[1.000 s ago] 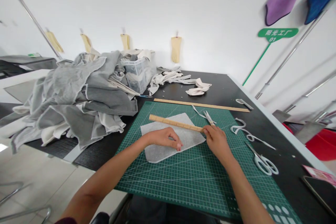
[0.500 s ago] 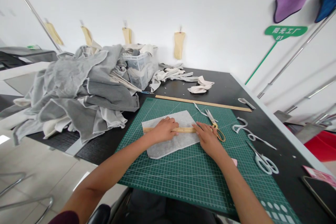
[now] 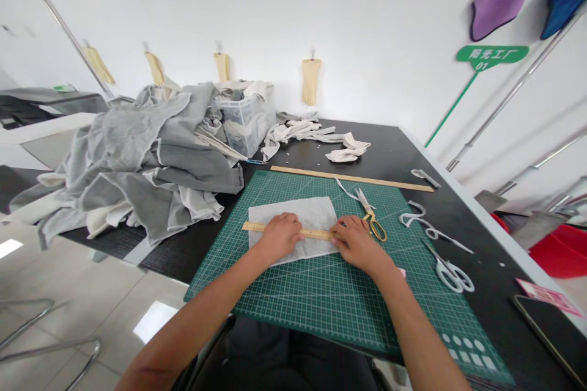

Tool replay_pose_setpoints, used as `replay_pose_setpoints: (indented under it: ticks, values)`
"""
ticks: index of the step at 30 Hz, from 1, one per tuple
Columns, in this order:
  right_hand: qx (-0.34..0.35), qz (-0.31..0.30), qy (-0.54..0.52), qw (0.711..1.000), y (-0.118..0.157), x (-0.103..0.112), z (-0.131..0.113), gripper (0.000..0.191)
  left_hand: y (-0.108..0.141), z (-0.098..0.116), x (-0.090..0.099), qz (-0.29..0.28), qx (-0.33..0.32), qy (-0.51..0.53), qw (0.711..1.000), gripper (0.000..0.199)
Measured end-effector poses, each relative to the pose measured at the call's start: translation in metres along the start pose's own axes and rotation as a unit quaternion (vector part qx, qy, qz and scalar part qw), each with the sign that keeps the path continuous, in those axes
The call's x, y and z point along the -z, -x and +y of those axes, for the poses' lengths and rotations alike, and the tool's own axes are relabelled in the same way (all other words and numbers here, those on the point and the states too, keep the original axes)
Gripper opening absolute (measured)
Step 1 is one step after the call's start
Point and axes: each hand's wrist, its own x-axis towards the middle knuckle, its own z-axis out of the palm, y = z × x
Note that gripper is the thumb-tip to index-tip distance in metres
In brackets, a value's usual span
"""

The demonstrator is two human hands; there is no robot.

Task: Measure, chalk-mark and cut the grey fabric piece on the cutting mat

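Note:
A grey piece of cloth (image 3: 316, 209) lies flat on the green cutting mat (image 3: 298, 299). Across it runs a short wooden ruler (image 3: 316, 233), its left end poking out past the cloth's left edge. My left hand (image 3: 280, 238) rests over the ruler's middle with fingers curled on it. At the ruler's right end, my right hand (image 3: 358, 243) grips it near the cloth's right edge; some of its fingertips are hidden. Gold-handled scissors (image 3: 375, 226) lie open-bladed just beyond my right hand, beside a thin white strip (image 3: 347, 190).
A long wooden ruler (image 3: 353, 178) lies along the mat's far edge. To the right are white-handled scissors (image 3: 452, 275), a curled white strip (image 3: 433, 232) and a phone (image 3: 550, 339). A heap of grey cloth (image 3: 183, 159) and a clear bin (image 3: 243, 125) stand left.
The cloth has turned clockwise and lies squarer to me. The ruler has tilted, its right end nearer me, and now overhangs the cloth's left edge. Both hands have shifted slightly left.

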Motion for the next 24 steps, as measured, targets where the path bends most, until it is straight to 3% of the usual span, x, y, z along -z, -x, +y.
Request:
replay_pose_setpoints:
  ticks: [3, 7, 11, 13, 19, 24]
  values:
    - [0.023, -0.019, -0.015, 0.999, 0.003, 0.005, -0.01, 0.007, 0.018, 0.006, -0.001, 0.011, -0.005, -0.022, 1.0, 0.013]
    - [0.045, -0.005, -0.027, 0.999, 0.007, 0.007, -0.023, 0.018, 0.038, 0.014, 0.0, 0.03, -0.021, -0.071, 0.997, 0.017]
    - [0.071, -0.005, -0.035, 0.997, 0.005, 0.007, -0.03, 0.005, 0.042, 0.016, 0.001, 0.022, -0.019, -0.096, 0.995, 0.019]
    - [0.076, -0.021, -0.037, 0.996, 0.003, 0.005, -0.03, 0.016, 0.041, 0.017, 0.002, 0.02, -0.005, -0.098, 0.995, 0.021]
    - [0.058, 0.003, -0.05, 0.997, 0.0, -0.007, -0.019, 0.022, 0.043, 0.022, 0.004, 0.044, 0.019, -0.016, 0.999, 0.029]
    - [0.053, -0.004, -0.067, 0.996, 0.0, -0.011, -0.013, 0.019, 0.046, 0.01, 0.007, 0.043, 0.022, 0.039, 0.998, 0.032]
